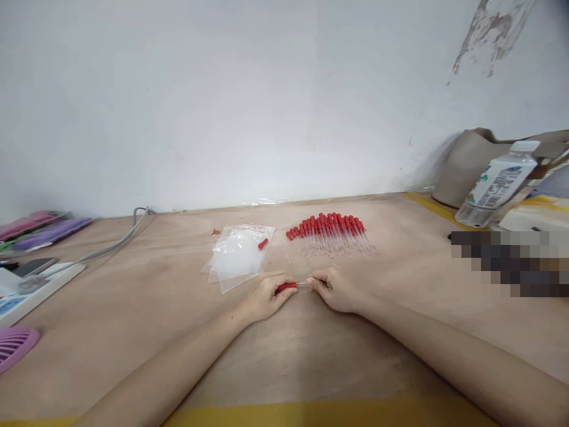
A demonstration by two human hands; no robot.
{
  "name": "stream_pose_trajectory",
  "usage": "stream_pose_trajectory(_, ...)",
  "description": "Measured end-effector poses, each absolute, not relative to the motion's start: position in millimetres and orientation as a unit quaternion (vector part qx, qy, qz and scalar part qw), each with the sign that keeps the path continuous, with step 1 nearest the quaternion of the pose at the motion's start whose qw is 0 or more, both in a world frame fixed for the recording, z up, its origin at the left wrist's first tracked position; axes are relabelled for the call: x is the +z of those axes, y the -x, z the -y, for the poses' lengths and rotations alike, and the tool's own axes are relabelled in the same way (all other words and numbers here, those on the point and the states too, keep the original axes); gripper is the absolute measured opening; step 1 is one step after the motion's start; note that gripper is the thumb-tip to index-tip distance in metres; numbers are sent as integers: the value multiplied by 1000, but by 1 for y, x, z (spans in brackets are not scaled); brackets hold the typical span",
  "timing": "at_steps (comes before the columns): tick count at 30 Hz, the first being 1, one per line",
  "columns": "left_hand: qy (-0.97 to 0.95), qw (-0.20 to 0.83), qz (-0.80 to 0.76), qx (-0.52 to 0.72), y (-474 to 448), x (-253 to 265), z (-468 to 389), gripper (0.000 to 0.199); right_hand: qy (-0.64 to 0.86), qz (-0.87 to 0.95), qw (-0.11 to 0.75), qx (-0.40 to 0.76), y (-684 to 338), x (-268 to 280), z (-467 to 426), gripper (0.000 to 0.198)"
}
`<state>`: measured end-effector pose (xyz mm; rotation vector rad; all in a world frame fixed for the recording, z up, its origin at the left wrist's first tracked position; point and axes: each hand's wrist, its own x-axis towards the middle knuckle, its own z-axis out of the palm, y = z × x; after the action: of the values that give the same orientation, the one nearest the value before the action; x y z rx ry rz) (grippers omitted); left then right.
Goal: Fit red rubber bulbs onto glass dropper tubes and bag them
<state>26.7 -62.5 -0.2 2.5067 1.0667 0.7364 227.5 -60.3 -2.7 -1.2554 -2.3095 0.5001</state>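
Observation:
My left hand (272, 295) is closed around a red rubber bulb (287, 286). From the bulb's open end a clear glass tube (301, 284) runs across to my right hand (331, 289), whose thumb and fingers pinch it. Bulb and tube lie in one line, like a dropper; the tube's far end is hidden in my right hand. Beyond my hands, a row of droppers (329, 228) with red bulbs and thin clear tubes lies fanned on the table. One loose red bulb (263, 244) rests on a few clear zip bags (235, 255) to the left.
A power strip (44, 290) with a grey cable (111, 248), a phone (35, 267) and coloured packets (53, 233) are at the left. On the right stand a plastic bottle (498, 184) and a grey-brown bag (460, 169). A white wall (267, 107) borders the table's back.

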Motion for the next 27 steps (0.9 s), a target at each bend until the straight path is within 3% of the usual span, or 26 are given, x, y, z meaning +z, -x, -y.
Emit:
stream_pose_trajectory(9,-904,56,-297,303,-22,-6,53,18,468,824,232,221,-224,2,64,32)
stream_pose_trajectory(13,-878,56,-320,351,-21,-8,52,17,463,826,229,228,-227,12,68,30)
stream_pose_trajectory(18,-823,85,-451,334,-21,-6,50,30,473,722,203,462,-247,23,55,18)
stream_pose_trajectory(21,-831,96,-472,279,-22,-4,48,15,495,640,247,534,-262,25,36,16)
stream_pose_trajectory(24,-842,95,-467,252,-25,-1,49,16,553,621,329,448,-268,24,14,20)
stream_pose_trajectory(27,-841,96,-468,254,-26,1,50,17,625,643,352,269,-261,21,-5,25)
